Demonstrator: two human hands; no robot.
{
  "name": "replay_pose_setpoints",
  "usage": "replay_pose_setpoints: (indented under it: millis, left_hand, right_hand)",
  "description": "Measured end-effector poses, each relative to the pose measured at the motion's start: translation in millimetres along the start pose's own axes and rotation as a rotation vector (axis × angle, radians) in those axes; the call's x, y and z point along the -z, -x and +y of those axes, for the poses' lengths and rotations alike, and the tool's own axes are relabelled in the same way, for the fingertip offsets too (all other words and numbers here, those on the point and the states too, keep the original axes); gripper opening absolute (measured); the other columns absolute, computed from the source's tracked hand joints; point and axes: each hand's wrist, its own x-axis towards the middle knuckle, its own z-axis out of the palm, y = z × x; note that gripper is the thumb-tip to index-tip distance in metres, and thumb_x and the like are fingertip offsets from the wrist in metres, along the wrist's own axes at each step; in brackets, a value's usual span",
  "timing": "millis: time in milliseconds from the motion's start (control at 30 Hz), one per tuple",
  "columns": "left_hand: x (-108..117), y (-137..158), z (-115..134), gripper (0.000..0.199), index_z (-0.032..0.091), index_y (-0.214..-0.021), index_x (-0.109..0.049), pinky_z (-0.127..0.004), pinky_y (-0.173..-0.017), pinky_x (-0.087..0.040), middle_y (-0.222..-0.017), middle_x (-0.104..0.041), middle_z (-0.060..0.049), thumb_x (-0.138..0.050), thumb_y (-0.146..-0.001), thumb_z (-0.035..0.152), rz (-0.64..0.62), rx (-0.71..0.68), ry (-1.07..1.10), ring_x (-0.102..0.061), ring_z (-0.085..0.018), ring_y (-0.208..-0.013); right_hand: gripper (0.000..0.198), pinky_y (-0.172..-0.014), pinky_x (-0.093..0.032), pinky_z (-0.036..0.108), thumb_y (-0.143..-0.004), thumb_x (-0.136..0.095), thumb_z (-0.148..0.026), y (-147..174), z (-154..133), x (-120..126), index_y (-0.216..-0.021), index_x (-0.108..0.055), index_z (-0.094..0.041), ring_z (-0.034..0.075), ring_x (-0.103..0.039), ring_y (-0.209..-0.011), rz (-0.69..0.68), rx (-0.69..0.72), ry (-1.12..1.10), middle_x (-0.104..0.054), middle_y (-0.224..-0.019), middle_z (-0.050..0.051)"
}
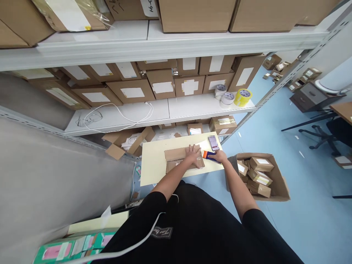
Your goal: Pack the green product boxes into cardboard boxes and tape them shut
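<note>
Across the cardboard box on the table, the left hand lies splayed, presumably to steady it, while the right hand grips a blue-and-orange object.

Right before me on the table lies the carton, a phone to its far right; farther right, a box of parcels; tape rolls on the far shelf's right end.
</note>
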Motion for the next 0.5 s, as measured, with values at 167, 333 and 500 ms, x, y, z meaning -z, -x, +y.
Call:
replay_pose_setpoints:
  millis: [167,333,500]
  left_hand:
    - [1.2,0.3,4.0,0.185,0.037,-0.169,0.007,-0.093,-0.104,0.003,-0.173,0.023,-0.017,-0.094,-0.019,0.076,-0.015,0.013,-0.02,0.031,-0.065,-0.146]
    - [6.2,15.2,2.8,0.168,0.037,-0.169,-0.006,-0.081,-0.117,0.004,-0.176,0.011,-0.017,-0.094,-0.031,0.075,0.082,-0.048,-0.024,0.01,-0.062,-0.154]
    - [16.4,41.3,-7.0,0.154,0.037,-0.169,-0.015,-0.073,-0.123,-0.006,-0.178,0.005,-0.015,-0.092,-0.04,0.074,0.14,-0.095,-0.024,-0.004,-0.058,-0.157]
  right_hand:
    - [0.055,-0.063,-0.04,0.025,-0.082,-0.071,-0.072,8.7,-1.6,-2.5,-0.093,-0.075,-0.018,0.024,-0.073,-0.091,0.018,0.015,-0.011,-0.079,-0.097,0.011]
    - [0.053,-0.064,-0.04,0.024,-0.082,-0.071,-0.07,15.5,-1.7,-1.6,-0.093,-0.074,-0.019,0.023,-0.072,-0.091,0.046,0.011,-0.018,-0.078,-0.098,0.011]
    - [0.049,-0.063,-0.039,0.024,-0.082,-0.072,-0.069,22.3,-1.2,4.2,-0.088,-0.072,-0.02,0.022,-0.071,-0.086,0.039,0.056,-0.064,-0.077,-0.091,0.006]
